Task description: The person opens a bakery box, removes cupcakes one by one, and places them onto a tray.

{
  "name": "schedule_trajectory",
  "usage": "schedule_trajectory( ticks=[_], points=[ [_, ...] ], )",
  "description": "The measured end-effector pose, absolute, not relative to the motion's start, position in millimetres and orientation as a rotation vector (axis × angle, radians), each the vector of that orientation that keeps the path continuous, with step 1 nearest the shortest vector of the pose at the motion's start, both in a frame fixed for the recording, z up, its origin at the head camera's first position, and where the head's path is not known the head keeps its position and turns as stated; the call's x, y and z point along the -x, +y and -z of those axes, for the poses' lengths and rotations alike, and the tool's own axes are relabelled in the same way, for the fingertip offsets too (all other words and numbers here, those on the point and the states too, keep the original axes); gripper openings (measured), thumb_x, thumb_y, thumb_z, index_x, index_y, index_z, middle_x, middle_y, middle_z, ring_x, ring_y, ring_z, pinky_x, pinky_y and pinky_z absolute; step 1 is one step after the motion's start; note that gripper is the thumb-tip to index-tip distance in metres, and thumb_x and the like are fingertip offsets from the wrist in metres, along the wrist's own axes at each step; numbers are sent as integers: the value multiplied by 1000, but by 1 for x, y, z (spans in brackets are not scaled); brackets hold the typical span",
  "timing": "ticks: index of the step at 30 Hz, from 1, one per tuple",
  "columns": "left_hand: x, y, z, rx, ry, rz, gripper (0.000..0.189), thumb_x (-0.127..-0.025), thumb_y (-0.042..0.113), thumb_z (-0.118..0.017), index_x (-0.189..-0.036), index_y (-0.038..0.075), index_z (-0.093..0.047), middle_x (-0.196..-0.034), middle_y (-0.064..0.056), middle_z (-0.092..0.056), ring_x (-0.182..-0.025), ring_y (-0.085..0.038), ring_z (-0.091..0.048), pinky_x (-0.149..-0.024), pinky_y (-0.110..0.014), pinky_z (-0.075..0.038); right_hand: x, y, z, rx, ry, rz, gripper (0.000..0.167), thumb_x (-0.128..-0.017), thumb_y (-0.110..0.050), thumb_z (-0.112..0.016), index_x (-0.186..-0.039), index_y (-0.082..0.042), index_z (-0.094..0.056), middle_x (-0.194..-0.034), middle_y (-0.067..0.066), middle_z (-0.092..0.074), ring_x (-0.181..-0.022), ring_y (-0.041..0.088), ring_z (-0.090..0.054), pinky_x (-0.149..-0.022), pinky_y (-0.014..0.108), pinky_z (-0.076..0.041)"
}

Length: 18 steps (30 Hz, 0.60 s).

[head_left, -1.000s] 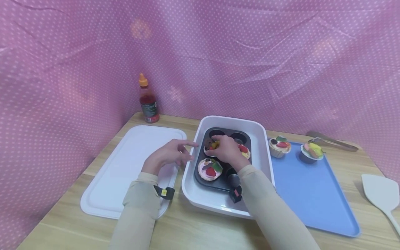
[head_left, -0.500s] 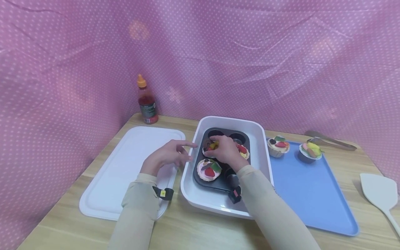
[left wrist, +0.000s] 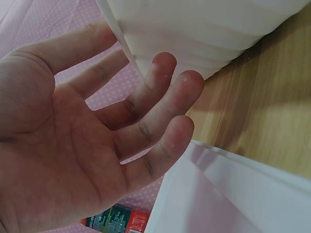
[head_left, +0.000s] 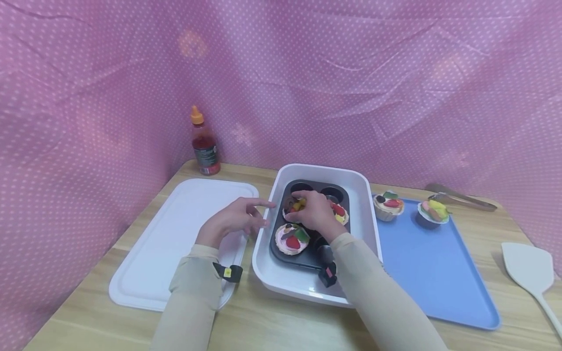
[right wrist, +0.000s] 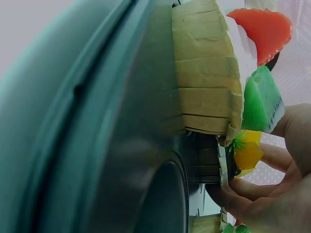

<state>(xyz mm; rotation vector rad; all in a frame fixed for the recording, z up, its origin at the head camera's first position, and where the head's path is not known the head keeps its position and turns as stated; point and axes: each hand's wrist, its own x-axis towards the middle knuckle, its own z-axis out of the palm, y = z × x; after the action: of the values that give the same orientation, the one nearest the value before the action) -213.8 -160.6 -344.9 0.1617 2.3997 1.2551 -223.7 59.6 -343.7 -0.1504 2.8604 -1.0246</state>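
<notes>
In the head view my right hand pinches a fruit-topped cupcake seated in the middle left cup of a dark muffin tin. The right wrist view shows the fingers at that cupcake's rim, below its yellow topping. A cupcake with pink cream and a strawberry fills the near left cup, and another with red and yellow toppings is partly hidden behind my right hand. My left hand, fingers relaxed and holding nothing, is at the left rim of the white bin containing the tin.
A white tray lies left of the bin, a blue tray right of it. On the blue tray stand two cupcakes, one pale and one dark-cupped. Beyond are tongs, a white spatula and a sauce bottle.
The head view drifts slightly, shifting everything a little to the left. Both hands keep their places at the bin, and the pinched cupcake stays in its cup.
</notes>
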Motion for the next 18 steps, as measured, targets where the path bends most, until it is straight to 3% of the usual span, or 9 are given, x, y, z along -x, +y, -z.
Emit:
schedule_trajectory(
  ticks=[11, 18],
  points=[
    [214, -160, 346, -154, 2404, -1253, 52, -90, 20, -76, -139, 32, -61, -107, -12, -67, -78, -28, -66, -70, -35, -57, 222, 59, 343, 133, 2863, 1031, 64, -78, -28, -88, -136, -18, -63, -131, 11, -66, -124, 34, -55, -116, 66, -26],
    [214, -160, 346, -147, 2407, -1237, 53, -90, 19, -75, -140, 32, -60, -108, -12, -67, -78, -28, -66, -70, -35, -57, 222, 58, 344, 128, 2869, 1048, 64, -77, -28, -89, -135, -19, -64, -131, 11, -66, -124, 35, -54, -114, 65, -29]
  ],
)
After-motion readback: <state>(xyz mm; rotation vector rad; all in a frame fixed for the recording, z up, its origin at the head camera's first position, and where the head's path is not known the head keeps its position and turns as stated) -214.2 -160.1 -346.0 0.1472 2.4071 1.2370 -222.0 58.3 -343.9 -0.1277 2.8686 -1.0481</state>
